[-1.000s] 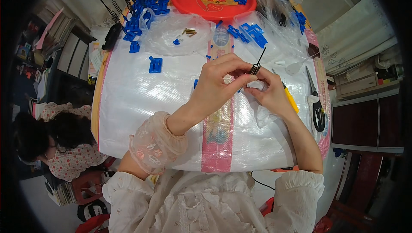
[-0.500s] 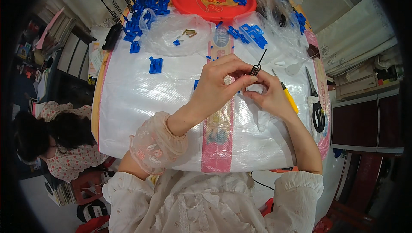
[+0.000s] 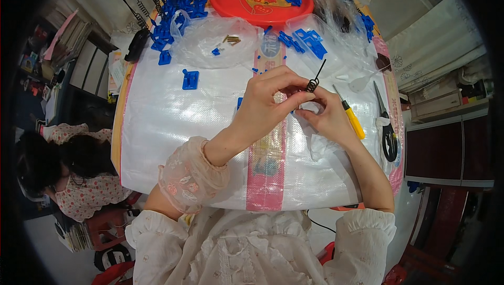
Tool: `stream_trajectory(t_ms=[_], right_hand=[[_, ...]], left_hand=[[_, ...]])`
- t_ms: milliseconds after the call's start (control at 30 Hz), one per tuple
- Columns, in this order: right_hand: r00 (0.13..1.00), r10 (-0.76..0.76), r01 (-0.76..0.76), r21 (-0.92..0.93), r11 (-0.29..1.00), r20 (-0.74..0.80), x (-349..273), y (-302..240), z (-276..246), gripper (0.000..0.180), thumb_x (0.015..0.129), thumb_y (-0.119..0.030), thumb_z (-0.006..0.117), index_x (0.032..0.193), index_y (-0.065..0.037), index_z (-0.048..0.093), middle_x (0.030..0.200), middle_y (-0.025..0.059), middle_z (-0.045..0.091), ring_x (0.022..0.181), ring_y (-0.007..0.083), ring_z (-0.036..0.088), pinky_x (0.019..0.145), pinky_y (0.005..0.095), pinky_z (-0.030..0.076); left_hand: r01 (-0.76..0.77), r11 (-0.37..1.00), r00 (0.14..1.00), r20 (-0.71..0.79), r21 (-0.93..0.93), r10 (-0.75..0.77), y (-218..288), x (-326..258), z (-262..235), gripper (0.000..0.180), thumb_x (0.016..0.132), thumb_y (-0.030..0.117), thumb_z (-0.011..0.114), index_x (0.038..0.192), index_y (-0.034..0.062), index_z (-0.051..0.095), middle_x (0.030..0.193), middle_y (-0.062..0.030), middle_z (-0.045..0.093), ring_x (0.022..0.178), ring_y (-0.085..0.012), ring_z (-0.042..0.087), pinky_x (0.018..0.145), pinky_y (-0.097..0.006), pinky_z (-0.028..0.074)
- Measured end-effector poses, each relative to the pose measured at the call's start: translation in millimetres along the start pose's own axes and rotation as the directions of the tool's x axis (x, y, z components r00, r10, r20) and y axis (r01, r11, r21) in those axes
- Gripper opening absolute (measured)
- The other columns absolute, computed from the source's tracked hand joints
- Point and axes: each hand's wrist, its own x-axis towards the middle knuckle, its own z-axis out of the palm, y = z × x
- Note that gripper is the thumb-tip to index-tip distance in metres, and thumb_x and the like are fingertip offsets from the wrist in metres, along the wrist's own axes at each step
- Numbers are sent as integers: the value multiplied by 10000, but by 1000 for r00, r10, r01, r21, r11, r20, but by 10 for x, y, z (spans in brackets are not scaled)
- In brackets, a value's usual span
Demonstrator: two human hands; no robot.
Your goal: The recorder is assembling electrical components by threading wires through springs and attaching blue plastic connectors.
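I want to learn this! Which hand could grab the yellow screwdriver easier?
Probably the right hand: the yellow screwdriver lies right beside it, while the left hand pinches the black spring.

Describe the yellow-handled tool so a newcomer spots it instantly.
Start at the white woven table cover and go to its right side, past the right hand. The screwdriver lies beside that hand, left of the black scissors; it alone has a yellow handle.

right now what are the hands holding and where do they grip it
Both hands, left hand and right hand, pinch a small black wire spring at its coiled lower end; its straight leg sticks up free.
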Motion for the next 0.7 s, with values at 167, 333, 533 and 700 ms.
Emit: stream_trajectory(t_ms=[167,333,533,700], right_hand=[[996,49,-51,26,998,75,9,-105,-63,277,776,86,754,1004,32,607,979,98,696,1007,167,697,935,304,532],[1000,-6,6,1,1000,-10,58,38,-77,268,791,90,730,1020,16,612,945,86,705,957,149,684,865,293,525],[998,-57,57,-31,998,21,57,-17,14,304,791,85,724,1068,11,624,912,79,709,873,159,669,807,303,514],[996,-83,84,-44,995,26,54,-62,-6,322,792,79,732,1090,14,628,911,89,709,861,185,679,796,320,514]], left_hand=[[2,1000,1000,8,20,-2,32,4,-16,182,839,-29,750,1020,-33,729,934,-83,674,839,-140,667,754,-259,541],[-7,1000,1000,14,31,6,15,10,-2,184,837,-25,753,1020,-31,733,929,-80,671,836,-139,667,754,-260,544],[-9,1000,1000,9,20,9,-16,3,5,182,840,-20,754,1021,-29,736,931,-83,668,833,-139,674,756,-259,552],[-3,1000,1000,16,8,3,-15,6,4,182,848,-17,750,1028,-29,735,936,-85,669,837,-140,677,762,-259,554]])
